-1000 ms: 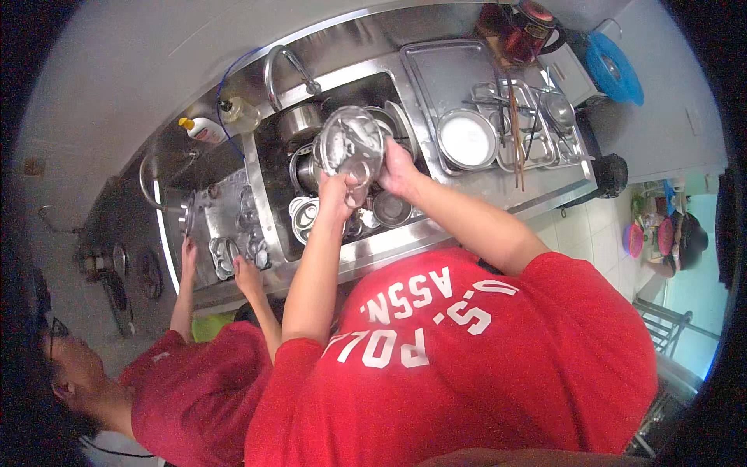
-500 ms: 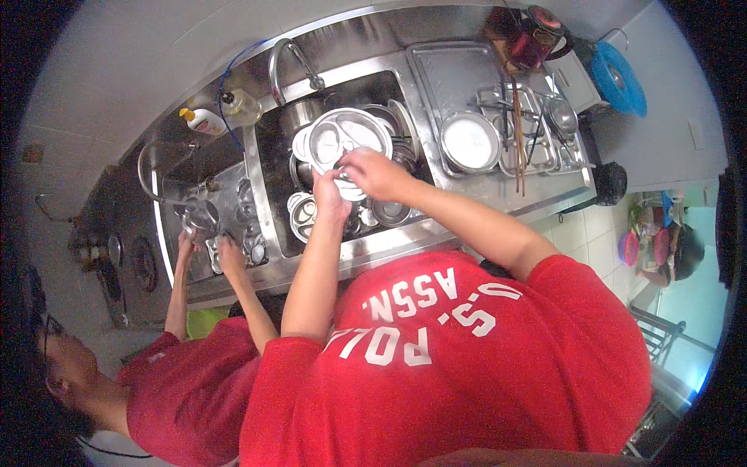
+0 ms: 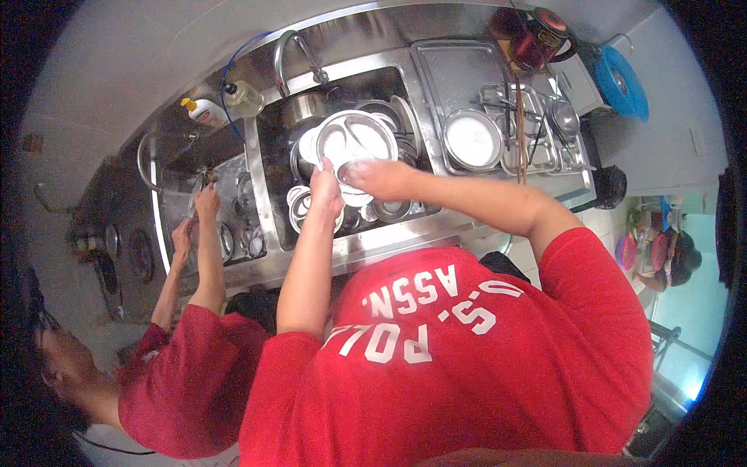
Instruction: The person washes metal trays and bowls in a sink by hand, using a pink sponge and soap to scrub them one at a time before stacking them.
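A round, divided stainless steel plate [image 3: 359, 134] is held up over the right-hand sink basin. My left hand [image 3: 325, 191] grips its near left edge, fingers closed on the rim. My right hand [image 3: 379, 179] is curled against the plate's near part, beside my left thumb. Something greyish shows at its fingertips, too small and blurred to name. Below and around the plate, several metal dishes fill the basin, among them another divided plate [image 3: 302, 207] at the near left and a steel pot [image 3: 303, 107] at the back.
At the left basin [image 3: 261, 167], a co-worker's hands [image 3: 204, 204] work under a tap. A curved faucet [image 3: 282, 54], a yellow-capped bottle [image 3: 206, 113] and a clear bottle [image 3: 247, 100] stand behind. On the right counter are a tray [image 3: 451, 58], a round pan [image 3: 472, 140] and chopsticks [image 3: 519, 128].
My right hand has moved slightly down and right on the plate, and its elbow has lifted outward. The co-worker's hands have shifted toward the tap.
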Motion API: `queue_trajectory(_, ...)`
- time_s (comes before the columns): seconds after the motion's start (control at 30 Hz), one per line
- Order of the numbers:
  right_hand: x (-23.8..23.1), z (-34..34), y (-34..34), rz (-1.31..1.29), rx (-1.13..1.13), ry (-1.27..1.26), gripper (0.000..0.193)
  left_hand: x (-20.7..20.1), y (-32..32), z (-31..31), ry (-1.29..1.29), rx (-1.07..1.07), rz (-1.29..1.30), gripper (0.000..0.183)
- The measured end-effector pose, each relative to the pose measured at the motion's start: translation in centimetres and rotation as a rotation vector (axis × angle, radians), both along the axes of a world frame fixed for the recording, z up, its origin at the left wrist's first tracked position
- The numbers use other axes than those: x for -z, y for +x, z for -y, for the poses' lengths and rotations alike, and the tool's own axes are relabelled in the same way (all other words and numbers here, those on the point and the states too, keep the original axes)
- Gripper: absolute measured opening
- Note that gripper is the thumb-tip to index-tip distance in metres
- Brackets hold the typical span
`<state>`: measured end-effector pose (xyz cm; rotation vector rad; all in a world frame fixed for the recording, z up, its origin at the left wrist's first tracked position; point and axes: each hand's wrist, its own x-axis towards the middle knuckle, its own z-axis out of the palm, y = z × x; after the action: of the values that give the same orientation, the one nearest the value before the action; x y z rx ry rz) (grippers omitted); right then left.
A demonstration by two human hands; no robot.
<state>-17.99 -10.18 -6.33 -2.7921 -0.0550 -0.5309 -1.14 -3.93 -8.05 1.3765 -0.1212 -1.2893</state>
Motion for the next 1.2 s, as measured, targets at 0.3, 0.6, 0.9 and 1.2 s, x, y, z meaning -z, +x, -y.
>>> queue_trajectory(0.3, -4.7, -0.5, 1.7, -0.2, 0.081, 0.408, 0.038, -0.9, 0.3, -1.0, 0.086, -0.077, -0.167, 0.062)
queue_trajectory(0.6, -3.8, 0.4, -0.7, 0.064, 0.273, 0.544, 0.031, 3.2, 7.2, -2.4, 0.139, 0.057, -0.023, 0.042)
queue_trajectory(0.9, -1.0, 7.6, -16.5, 0.016, 1.319, 0.471, 0.026, 11.6, 27.8, -14.7, 0.06, -0.506, -0.163, 0.036)
queue_trajectory(1.2, -1.1, 5.6, -24.4, -0.255, 1.713, 1.176, 0.035, 15.2, 26.8, -19.4, 0.425, -0.152, 0.383, 0.026)
